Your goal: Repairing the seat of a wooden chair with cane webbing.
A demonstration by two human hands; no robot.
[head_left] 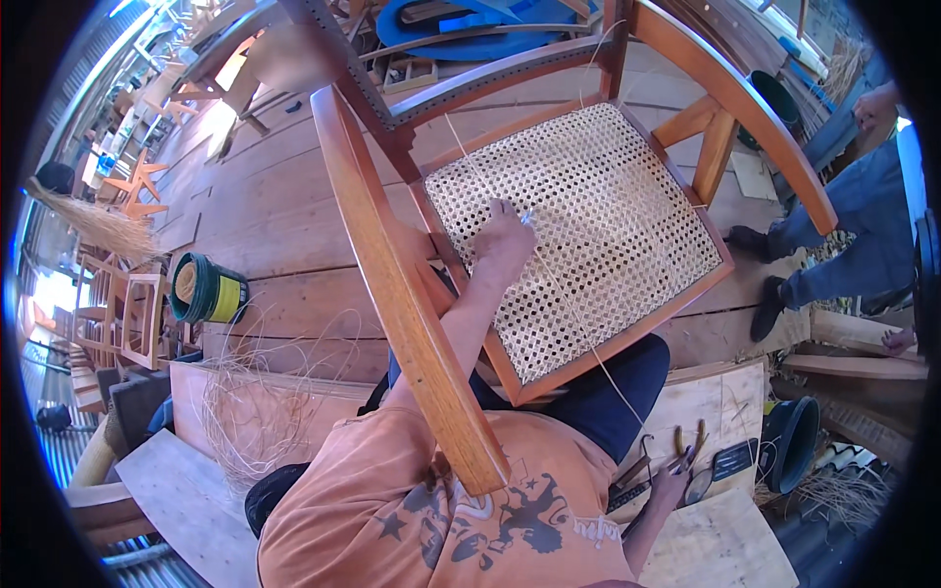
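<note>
Nearest, the brown varnished wooden armrest (400, 294) crosses above the person's left forearm, so that elbow is probably best kept tucked beneath it, free of the wood. At the lower right, the right hand (669, 484) is beside pliers with yellowish handles (691, 438) and a thin, dark, hooked metal tool (639, 463); whether its fingers close on any of these, one cannot tell.

Further in, a long, pale, thin cane strand (569, 297) slants from near the left hand over the seat's edge toward the tools. Keeping it flat, lightly taut and untwisted would likely suit the weaving, while a hard tug could crack it.

Over the person's lap is the square woven cane seat (627, 196) within its reddish-brown wooden frame (667, 300). The left hand (504, 237) rests on its left part, fingers curled toward the mesh, with a small whitish-blue object (527, 218) at the tips; what it pinches is too small to tell. Beyond, loose strand ends rise near the seat's back edge and seem best kept clear of the work
</note>
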